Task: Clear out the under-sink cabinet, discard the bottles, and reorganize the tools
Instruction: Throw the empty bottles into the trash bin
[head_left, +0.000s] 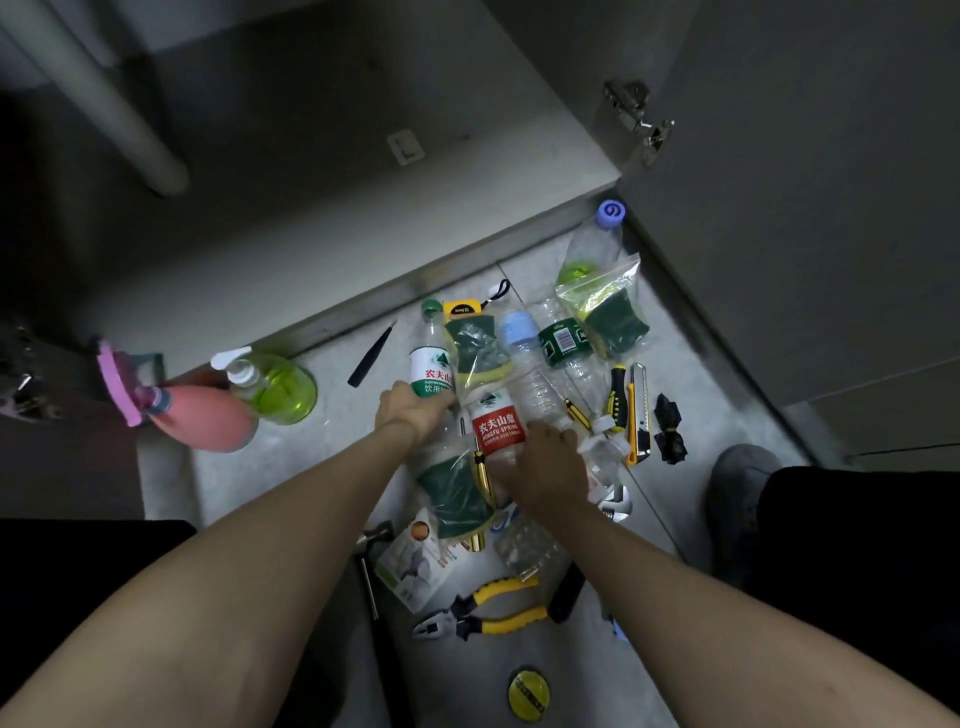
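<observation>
The left hand (413, 410) was wrapped round the base of a green-labelled bottle (431, 358); the right hand (545, 457) was curled over a red-labelled bottle (496, 423) at frame centre. Sorting appeared barely begun — thin, ribbed clear-plastic bottles lay mixed with bagged sponges on the floor, while the rubber-handled pliers (488, 610) and the utility knife (638, 413) lay ungrouped. The cabinet (322, 171), upper left, seemed emptied.

Dim light. Pale grey tiled floor (332, 467) below open grey cabinet door (805, 234) with metal hinge (636, 122). White drain pipe (104, 98) upper left.
</observation>
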